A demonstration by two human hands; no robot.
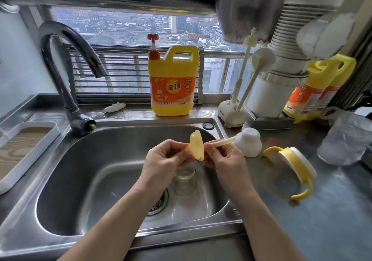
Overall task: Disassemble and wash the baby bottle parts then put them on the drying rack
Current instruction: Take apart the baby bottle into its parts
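Baby bottle parts are spread around a steel sink, and only two of them look joined. The largest piece, the clear glass body, lies in the basin beside the drain, directly under the hands. On the counter to the right are the yellow handled collar, tipped on its edge, and nearer the basin the white cap, standing mouth down. Above the basin both hands hold the smallest pieces. The left hand pinches the left edge of the soft yellowish nipple between thumb and fingertips. The right hand pinches the thin pale straw just beside where it meets the nipple, the other fingers curled under. The straw's long axis runs from the nipple out to the right and slightly up, and its far end crosses in front of the cap; whether it touches the cap cannot be told. The step in hand looks like drawing the straw out of the nipple, so the pull should follow that axis: right hand out to the right, left hand holding the nipple back. Washing has not begun, by the look of it. A white tray to the left and a slatted rack behind the tap are candidates for drying.
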